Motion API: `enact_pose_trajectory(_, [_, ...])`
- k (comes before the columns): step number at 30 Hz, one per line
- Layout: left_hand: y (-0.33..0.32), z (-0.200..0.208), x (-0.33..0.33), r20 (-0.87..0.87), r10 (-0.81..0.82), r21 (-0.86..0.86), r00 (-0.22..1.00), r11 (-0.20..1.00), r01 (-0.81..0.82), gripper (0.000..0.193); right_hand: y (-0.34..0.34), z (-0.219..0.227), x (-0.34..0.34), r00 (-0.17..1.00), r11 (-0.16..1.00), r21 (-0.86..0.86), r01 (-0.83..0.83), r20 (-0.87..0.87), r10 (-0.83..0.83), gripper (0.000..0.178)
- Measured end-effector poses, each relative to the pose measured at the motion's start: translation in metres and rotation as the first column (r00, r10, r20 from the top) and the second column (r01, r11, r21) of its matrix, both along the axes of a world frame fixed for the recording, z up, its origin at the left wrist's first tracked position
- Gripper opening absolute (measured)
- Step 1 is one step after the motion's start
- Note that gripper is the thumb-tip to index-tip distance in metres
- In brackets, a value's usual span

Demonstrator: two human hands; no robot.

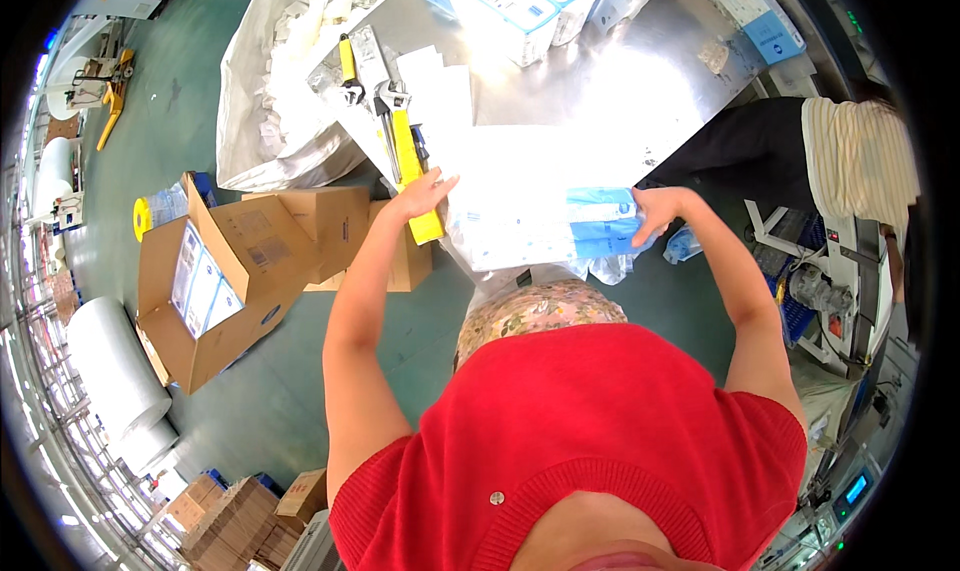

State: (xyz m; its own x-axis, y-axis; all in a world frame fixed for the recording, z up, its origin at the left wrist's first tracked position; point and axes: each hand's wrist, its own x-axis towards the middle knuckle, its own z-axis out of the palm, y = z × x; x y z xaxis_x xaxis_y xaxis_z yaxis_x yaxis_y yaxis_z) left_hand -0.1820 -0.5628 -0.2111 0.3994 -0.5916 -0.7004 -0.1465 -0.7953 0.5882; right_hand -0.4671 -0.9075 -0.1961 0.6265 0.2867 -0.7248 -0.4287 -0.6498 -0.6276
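A white and blue plastic-wrapped pack (530,236) lies along the near edge of the metal table, in front of my body. My right hand (660,214) grips its blue right end, the thumb on the near side. At the pack's left end is my left hand (425,197), fingers stretched and apart, their tips by the pack's upper left corner; whether they touch it I cannot tell. Just beyond and beneath that hand are a yellow-handled adjustable wrench (396,101) and a long yellow piece (424,226). White sheets (450,86) lie beside the tools.
Several blue and white boxes (515,16) stand at the table's far side, another carton (770,36) at its far right. A white sack (240,121) of scraps stands left, above an open cardboard box (230,271) on the floor. Another person (800,156) is close at right.
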Motion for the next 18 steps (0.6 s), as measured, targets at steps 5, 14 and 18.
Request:
enact_pose_trajectory(5, [-0.031,-0.002,0.001,-0.315,0.367,-0.017,0.875,0.92,-0.392,0.066,-0.01,0.003,0.023,0.8,0.822,-0.024,0.569,-0.214,-0.56,0.066])
enact_pose_trajectory(14, [-0.02,0.009,-0.063,-0.15,0.576,-0.539,0.804,0.634,-0.555,0.058,0.052,0.005,0.025,0.41,0.538,0.326,0.777,0.388,-0.826,0.079])
enact_pose_trajectory(18, [-0.004,0.044,-0.083,-0.069,0.521,-0.639,0.851,0.632,-0.439,0.059,0.052,0.015,0.008,0.417,0.618,0.324,0.716,0.512,-0.751,0.078])
